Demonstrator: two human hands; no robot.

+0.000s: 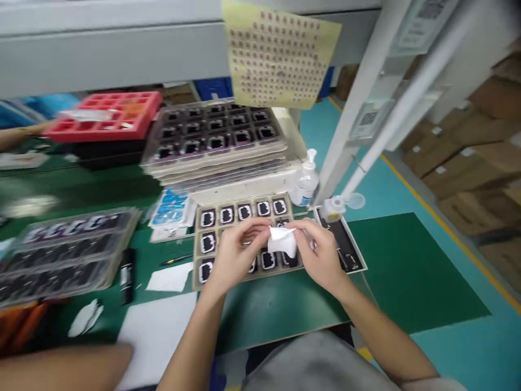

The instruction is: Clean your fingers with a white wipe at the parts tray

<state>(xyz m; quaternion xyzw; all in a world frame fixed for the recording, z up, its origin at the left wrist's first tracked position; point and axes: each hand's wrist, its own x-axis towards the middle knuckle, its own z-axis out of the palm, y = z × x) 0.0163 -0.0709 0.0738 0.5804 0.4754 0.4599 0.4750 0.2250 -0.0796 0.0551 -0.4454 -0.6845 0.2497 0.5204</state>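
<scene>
Between my two hands a small white cloth [282, 241] is stretched, its lower part hanging in a fold. My left hand [243, 247] pinches its left corner, fingers closed. On the other side, my right hand [317, 250] grips the right edge between thumb and fingers. Whether something lies inside the cloth I cannot tell. Beneath both hands is a clear plastic tray [198, 233] with rows of dark square parts, several with white frames [208, 219]. My hands and the cloth cover its middle compartments.
Stacked trays [215, 146] stand behind, with a red divided box [106, 117] to their left. A pump bottle [305, 179] and small white bottle [332, 208] sit near the post. Left are another tray [73, 255], a black marker [127, 276] and a co-worker's arm [65, 365].
</scene>
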